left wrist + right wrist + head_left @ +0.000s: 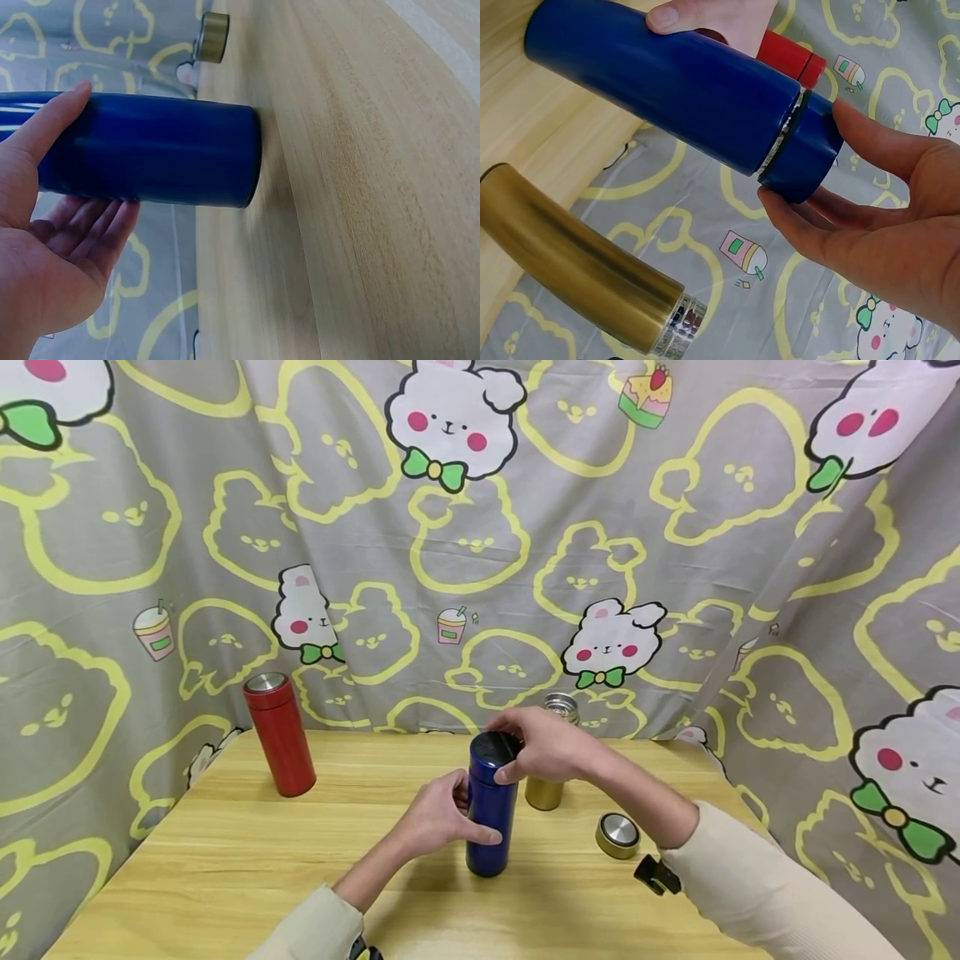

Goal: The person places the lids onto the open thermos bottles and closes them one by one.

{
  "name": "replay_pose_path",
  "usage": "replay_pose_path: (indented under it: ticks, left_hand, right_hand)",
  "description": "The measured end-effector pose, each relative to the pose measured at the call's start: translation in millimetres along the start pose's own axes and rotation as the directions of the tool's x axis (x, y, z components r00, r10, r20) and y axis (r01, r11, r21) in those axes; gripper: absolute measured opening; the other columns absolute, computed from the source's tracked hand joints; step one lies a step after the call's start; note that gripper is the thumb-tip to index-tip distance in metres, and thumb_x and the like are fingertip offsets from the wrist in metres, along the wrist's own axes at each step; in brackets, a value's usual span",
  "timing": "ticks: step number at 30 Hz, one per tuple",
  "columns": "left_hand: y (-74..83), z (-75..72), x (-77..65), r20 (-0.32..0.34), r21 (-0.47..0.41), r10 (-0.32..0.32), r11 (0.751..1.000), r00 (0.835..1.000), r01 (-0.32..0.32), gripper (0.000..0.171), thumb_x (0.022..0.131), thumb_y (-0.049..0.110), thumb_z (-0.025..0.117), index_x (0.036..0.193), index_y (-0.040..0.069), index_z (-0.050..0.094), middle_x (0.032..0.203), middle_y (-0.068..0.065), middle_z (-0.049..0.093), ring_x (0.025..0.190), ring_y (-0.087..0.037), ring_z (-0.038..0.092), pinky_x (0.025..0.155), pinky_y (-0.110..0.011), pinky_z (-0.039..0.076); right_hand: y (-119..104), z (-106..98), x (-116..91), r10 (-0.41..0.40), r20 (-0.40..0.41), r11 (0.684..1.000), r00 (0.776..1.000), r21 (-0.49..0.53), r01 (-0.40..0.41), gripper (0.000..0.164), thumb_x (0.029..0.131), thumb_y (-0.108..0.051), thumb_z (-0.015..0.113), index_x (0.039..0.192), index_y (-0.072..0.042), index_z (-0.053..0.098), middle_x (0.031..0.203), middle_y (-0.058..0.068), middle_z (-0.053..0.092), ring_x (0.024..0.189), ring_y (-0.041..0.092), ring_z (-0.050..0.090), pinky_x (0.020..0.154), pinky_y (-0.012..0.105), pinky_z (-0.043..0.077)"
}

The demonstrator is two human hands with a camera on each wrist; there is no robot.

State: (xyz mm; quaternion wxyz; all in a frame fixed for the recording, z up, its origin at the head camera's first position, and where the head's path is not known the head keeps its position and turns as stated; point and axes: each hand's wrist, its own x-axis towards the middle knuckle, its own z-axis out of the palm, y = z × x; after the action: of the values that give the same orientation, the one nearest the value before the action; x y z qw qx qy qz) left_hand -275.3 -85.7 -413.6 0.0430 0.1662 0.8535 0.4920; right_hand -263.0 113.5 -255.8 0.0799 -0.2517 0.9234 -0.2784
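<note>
The blue bottle (491, 806) stands upright on the counter (420, 918). The left hand (435, 817) curls round its side; the right hand (553, 745) pinches its lid (805, 150), and a thin gap shows under it. The smooth, shiny side could slip and spin if the left hand is too loose. A bump from the right hand could tip the tall gold bottle (543, 793) behind, which has a bare metal neck. The lid is short and round.

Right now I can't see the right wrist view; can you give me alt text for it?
The right hand grips the blue lid of a blue flask, a silver strip showing between lid and body, while the left hand holds the body. Nearby is a lidless gold flask; part of a red flask shows behind.
</note>
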Motion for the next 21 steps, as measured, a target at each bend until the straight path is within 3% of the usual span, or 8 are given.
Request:
replay_pose_path:
  ticks: [7,14,21]
  left_hand:
    - [1.2,-0.9,0.0,0.0,0.017,-0.006,1.0,1.0,0.006,0.062,0.062,0.043,0.096,0.094,0.013,0.053,0.087,-0.006,0.055,0.077,-0.017,0.051,0.063,-0.032,0.042]
    - [0.6,-0.8,0.7,0.002,0.011,-0.016,1.0,1.0,0.016,0.063,0.061,0.043,0.097,0.091,0.012,0.051,0.085,-0.005,0.051,0.074,-0.016,0.048,0.061,-0.03,0.039]
    - [0.5,-0.4,0.4,0.002,0.015,-0.014,1.0,1.0,0.014,0.064,0.061,0.043,0.097,0.09,0.011,0.05,0.082,-0.003,0.048,0.072,-0.016,0.047,0.06,-0.03,0.038]
  right_hand:
    - [-1.1,1.2,-0.1,0.02,-0.041,0.999,0.999,-0.036,-0.021,0.058,0.078,-0.022,0.089,0.127,-0.005,0.062,0.119,0.013,0.07,0.107,0.026,0.067,0.094,0.042,0.053]
    - [-3.0,4.8,2.1,0.052,-0.098,0.992,0.994,-0.109,-0.062,0.062,0.074,-0.037,0.092,0.119,-0.006,0.063,0.102,0.007,0.07,0.09,0.019,0.064,0.081,0.036,0.053]
    - [-3.2,7.5,2.4,0.071,-0.128,0.985,0.989,-0.148,-0.089,0.068,0.072,-0.044,0.091,0.12,-0.006,0.061,0.107,0.008,0.067,0.096,0.022,0.063,0.083,0.038,0.053]
